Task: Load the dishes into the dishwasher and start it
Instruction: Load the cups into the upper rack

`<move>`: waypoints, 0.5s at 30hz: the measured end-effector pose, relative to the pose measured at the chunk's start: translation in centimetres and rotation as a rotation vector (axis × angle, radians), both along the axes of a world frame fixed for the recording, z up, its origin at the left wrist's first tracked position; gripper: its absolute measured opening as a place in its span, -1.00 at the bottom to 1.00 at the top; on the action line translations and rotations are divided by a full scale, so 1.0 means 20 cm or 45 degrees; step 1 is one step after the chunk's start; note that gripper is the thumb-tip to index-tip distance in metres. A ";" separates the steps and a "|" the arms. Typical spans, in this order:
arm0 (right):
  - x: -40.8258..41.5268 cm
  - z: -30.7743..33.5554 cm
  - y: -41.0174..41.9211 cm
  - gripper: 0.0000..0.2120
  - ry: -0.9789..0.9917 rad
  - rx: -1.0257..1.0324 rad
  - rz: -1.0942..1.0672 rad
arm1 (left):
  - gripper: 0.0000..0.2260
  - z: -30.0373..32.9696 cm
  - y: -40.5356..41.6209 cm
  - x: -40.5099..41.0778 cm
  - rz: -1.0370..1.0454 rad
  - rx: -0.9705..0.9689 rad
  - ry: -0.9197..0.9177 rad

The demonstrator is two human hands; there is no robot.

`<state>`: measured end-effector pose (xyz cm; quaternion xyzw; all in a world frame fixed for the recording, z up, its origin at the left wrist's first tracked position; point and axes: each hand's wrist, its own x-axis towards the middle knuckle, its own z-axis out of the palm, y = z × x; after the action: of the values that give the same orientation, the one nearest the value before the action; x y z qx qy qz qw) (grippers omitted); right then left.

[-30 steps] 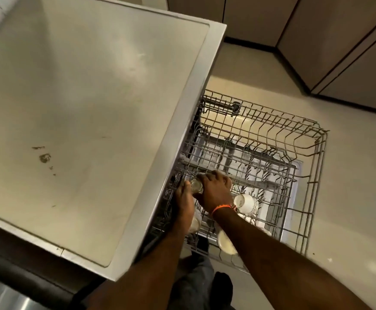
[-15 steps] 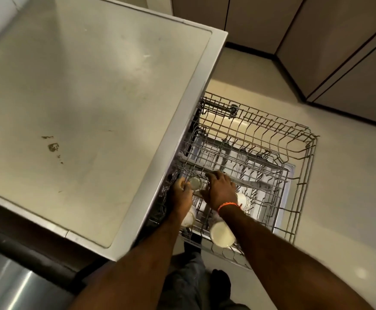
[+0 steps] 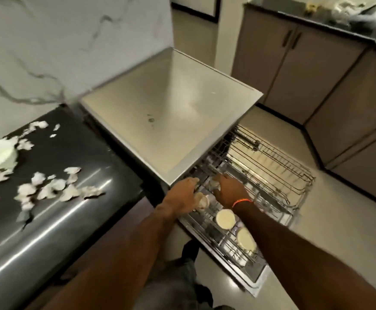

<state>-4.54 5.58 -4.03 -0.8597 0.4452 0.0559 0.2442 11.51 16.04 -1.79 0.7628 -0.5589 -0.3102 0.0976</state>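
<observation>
glass point(image 3: 215, 184) in right hand point(image 3: 228, 191) grip, left hand point(image 3: 182, 190) fingers curled on rack point(image 3: 272, 175) wire beside it

The wire upper rack point(image 3: 278, 166) is pulled out of the dishwasher point(image 3: 171, 121), holding two upturned cream cups point(image 3: 225, 218).

The right hand point(image 3: 228, 190) covers most of a small pale thing point(image 3: 215, 184) in the rack point(image 3: 290, 175), too blurred to name, and the dishwasher top point(image 3: 171, 121) hides the rack's inner end.
</observation>
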 end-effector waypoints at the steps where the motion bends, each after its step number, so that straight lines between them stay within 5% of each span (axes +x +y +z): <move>1: 0.05 0.05 0.06 -0.56 -0.037 -0.005 0.063 | -0.45 0.05 0.09 0.03 0.046 -0.033 -0.012; 6: 0.37 0.23 0.36 -0.71 -0.201 -0.063 0.398 | -0.54 0.26 0.56 0.24 0.231 -0.222 -0.107; 9: 0.60 0.29 0.55 -0.64 -0.257 -0.105 0.564 | -0.64 0.37 0.85 0.38 0.394 -0.369 -0.189; 15: 1.14 0.38 0.98 -0.68 -0.345 -0.169 0.930 | -0.55 0.42 1.46 0.70 0.791 -0.350 -0.333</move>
<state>18.23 25.09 3.47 -0.9749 0.0764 -0.0038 0.2089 25.48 45.19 6.51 0.9092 -0.3447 -0.0875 0.2167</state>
